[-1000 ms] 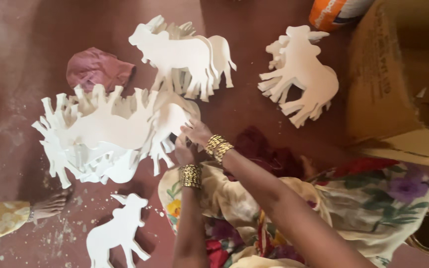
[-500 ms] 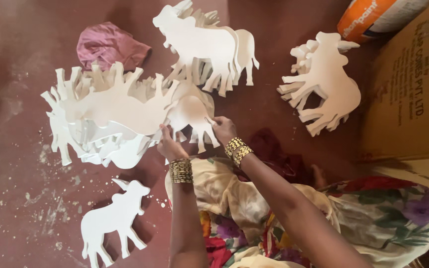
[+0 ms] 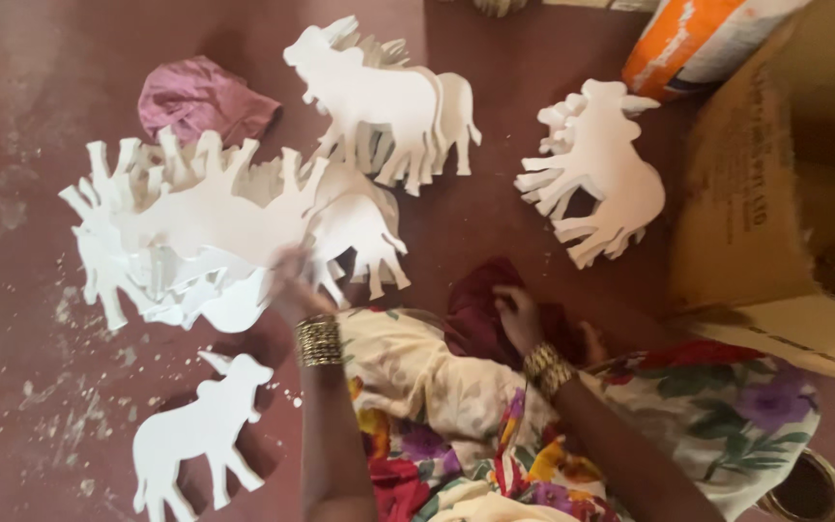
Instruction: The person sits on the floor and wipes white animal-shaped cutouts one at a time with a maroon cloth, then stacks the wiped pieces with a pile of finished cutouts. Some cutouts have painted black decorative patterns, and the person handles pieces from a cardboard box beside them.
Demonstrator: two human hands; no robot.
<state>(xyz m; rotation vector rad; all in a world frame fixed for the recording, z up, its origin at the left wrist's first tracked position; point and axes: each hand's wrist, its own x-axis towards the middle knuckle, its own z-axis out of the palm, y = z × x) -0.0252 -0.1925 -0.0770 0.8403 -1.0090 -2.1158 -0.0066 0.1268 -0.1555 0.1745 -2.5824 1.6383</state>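
On the red floor [image 3: 495,222], cardboard box [image 3: 736,193]; left hand [image 3: 287,285] touches white cutouts [image 3: 205,222].

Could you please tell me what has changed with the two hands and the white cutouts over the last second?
The right hand left the big pile of white animal-shaped foam cutouts and drew back onto the dark red cloth by the lap. The left hand stayed at the pile's edge. The single cutout and the other stacks lie as before.

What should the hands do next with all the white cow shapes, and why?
Probably lift one cutout clear: the left hand rests on the edge of the big fanned pile of white cutouts, while the right hand touches the dark red cloth.
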